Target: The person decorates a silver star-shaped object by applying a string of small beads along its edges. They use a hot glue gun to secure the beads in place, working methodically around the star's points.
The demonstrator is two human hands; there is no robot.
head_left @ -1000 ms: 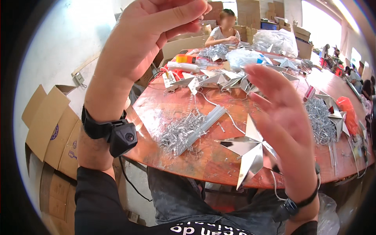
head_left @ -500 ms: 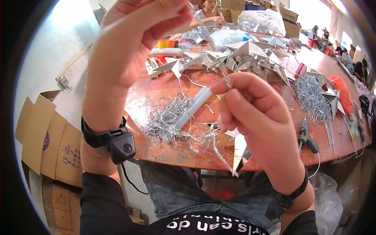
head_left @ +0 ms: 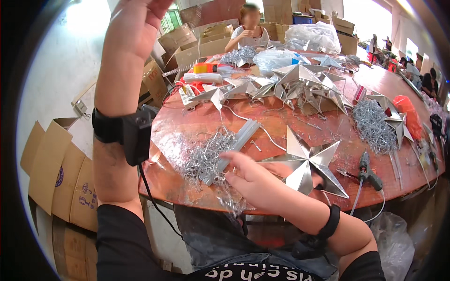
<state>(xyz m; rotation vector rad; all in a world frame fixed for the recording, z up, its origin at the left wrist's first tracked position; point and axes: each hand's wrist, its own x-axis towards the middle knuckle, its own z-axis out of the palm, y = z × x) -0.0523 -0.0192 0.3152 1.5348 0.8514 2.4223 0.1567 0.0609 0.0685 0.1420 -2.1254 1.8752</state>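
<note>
Front star on table, between tinsel pile and glue gun

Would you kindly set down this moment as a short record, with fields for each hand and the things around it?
Left hand: raised at the top edge, fingers partly cut off; grip not visible
Right hand: at the tangled silver tinsel, beside the bundle of clear sticks; grip unclear
Right of that hand: large silver star, then a glue gun
Farther back: pile of silver stars
Background: a person
</note>
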